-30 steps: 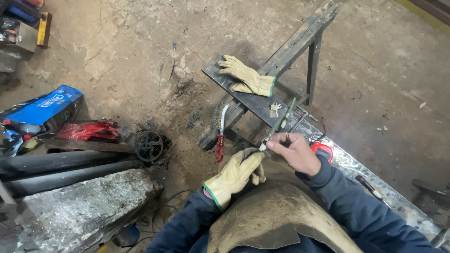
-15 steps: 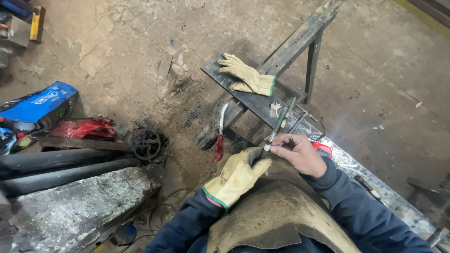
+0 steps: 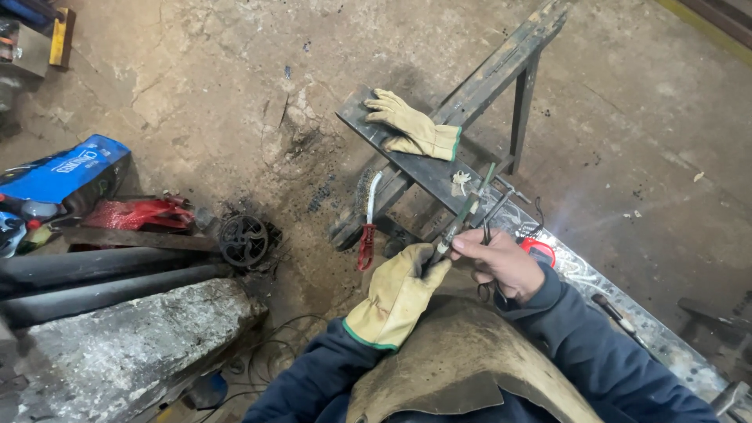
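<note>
So both hands are working one thing here: a thin grey-green rod-shaped tool (image 3: 464,215), slim and metallic looking, angled up toward the dark steel plate desk (image 3: 407,160) that sits on a welded trestle frame. The left hand (image 3: 399,294), in a tan leather work glove with a green cuff edge, is closed round the lower end of the rod, which makes sense since leather takes heat and sharp edges. The right hand (image 3: 501,262) is bare and pinches the rod just above the gloved grip with thumb and fingertips, probably because bare fingers give finer feel for small fiddly stuff. I can't tell exactly what the rod's tip is touching; it's too small.

The matching second tan leather glove (image 3: 413,125) lies flat on the desk, palm down, parked within reach. Hanging off the desk edge there's a wire brush with a red plastic handle (image 3: 366,227), bristles up by the plate. A small red round object (image 3: 539,249) sits just beyond the right hand, partly hidden.

A worn brown leather apron (image 3: 462,368) covers the lap, creased and scuffed. The floor is rough cracked concrete (image 3: 196,102), with a rusty little cast wheel (image 3: 243,239), a blue plastic bag (image 3: 66,172) and a rough grey stone block (image 3: 117,345) off to the left.
</note>
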